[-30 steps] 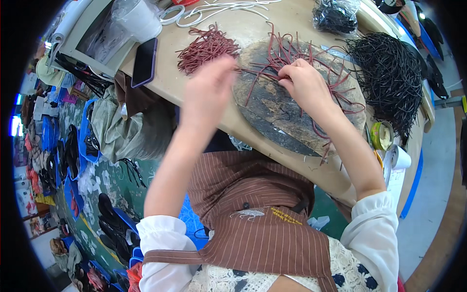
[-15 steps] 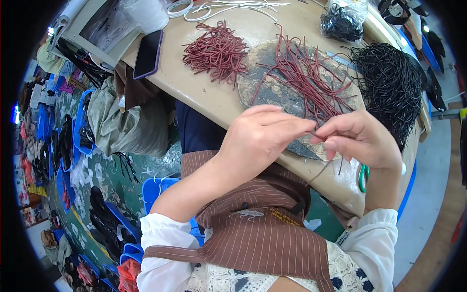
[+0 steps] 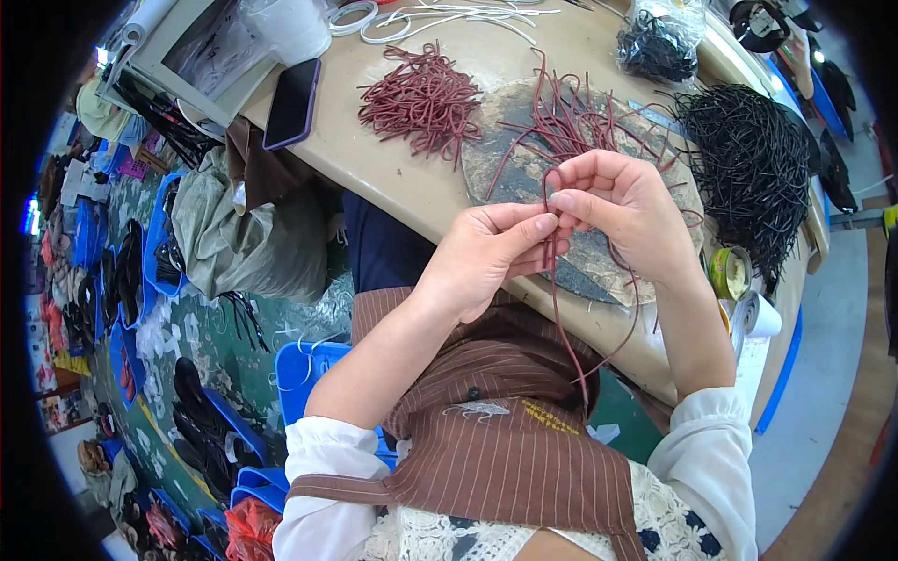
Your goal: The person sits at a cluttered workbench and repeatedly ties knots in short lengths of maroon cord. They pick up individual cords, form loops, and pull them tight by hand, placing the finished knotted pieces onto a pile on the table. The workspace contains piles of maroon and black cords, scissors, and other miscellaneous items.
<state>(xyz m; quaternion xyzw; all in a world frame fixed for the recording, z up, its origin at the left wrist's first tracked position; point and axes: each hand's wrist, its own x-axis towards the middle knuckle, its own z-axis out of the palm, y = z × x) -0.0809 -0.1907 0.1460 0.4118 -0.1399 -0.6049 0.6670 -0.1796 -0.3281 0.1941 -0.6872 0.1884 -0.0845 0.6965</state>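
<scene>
My left hand [image 3: 491,257] and my right hand [image 3: 622,210] meet above the table's near edge, both pinching thin dark red cords [image 3: 561,309] that hang down toward my striped brown apron. Behind the hands lies a loose heap of the same red cords [image 3: 571,126] on a worn round mat [image 3: 500,154]. A second pile of red cords [image 3: 421,98] sits on the tan table [image 3: 393,178] to the left of the mat.
A big pile of black cords [image 3: 748,168] lies at the right, a bag of black cords [image 3: 655,42] behind. A dark phone [image 3: 292,103], a white cup [image 3: 285,28], tape rolls [image 3: 730,271] and white cords [image 3: 440,14] rest on the table. Blue crates and bags fill the floor at left.
My hands came back from the heap on the mat toward my body, drawing red cords with them; they now hold the cords up, closer together, with the ends hanging down.
</scene>
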